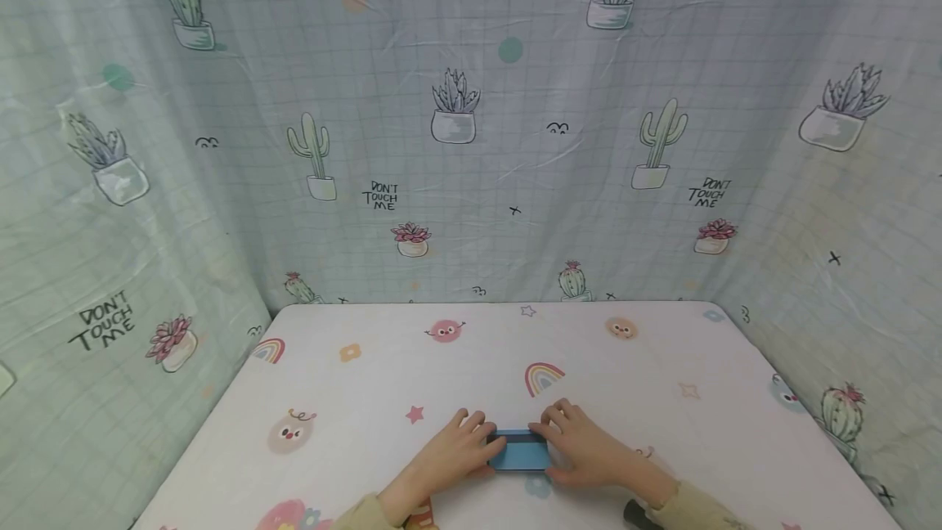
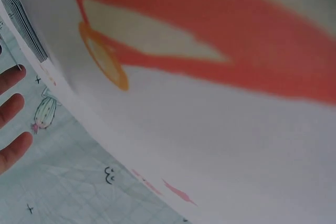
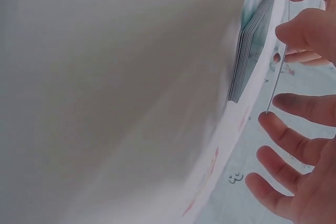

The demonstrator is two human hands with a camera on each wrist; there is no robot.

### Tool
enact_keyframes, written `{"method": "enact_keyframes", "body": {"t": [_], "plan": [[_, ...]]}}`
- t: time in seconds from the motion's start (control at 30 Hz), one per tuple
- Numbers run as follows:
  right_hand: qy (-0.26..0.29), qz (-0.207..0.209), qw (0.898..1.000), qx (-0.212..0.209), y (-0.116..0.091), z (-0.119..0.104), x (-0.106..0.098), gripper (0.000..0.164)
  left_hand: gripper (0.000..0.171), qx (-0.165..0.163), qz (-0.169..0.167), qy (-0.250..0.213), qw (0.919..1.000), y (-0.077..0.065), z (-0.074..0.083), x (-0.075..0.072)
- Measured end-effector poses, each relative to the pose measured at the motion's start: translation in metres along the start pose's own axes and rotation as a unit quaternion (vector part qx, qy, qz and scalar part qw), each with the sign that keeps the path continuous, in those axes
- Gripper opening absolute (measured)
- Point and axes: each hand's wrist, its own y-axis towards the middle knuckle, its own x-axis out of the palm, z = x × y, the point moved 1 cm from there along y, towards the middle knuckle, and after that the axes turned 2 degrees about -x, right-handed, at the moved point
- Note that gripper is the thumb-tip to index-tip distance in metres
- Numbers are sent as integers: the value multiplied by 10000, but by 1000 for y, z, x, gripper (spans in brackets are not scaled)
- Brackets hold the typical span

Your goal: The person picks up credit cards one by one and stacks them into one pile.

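Note:
In the head view, both hands pinch one thin blue card [image 1: 521,456] by its short ends. The left hand [image 1: 465,450] has it at one end, fingers bent over the edge. At the opposite end, my right hand [image 1: 581,448] grips it with thumb and fingertips. Seen edge-on in the right wrist view, the card [image 3: 277,82] is a thin line above a stack of cards [image 3: 247,56] with grey edges. That stack [image 2: 22,19] also shows at the upper left of the left wrist view, where three left fingertips [image 2: 16,148] reach in. From above, the held card mostly hides the stack.
The white table [image 1: 353,399] carries printed rainbows, stars and smiling faces. Behind and beside it hangs a cactus-patterned curtain [image 1: 486,170]. A dark object [image 1: 639,515] shows beside the right sleeve [image 1: 695,507].

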Motion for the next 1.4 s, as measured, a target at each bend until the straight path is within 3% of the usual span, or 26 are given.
{"method": "enact_keyframes", "body": {"t": [0.23, 0.8, 1.4], "plan": [[77, -58, 9999, 39, 0, 1, 4, 54, 41, -28, -65, -15, 10000, 1, -1, 1], [287, -646, 9970, 315, 4, -2, 6, 54, 42, -51, -20, 157, 9999, 0, -2, 5], [397, -834, 9946, 479, 3, -3, 7, 54, 42, -67, -231, 117, 9996, -1, 0, 2]]}}
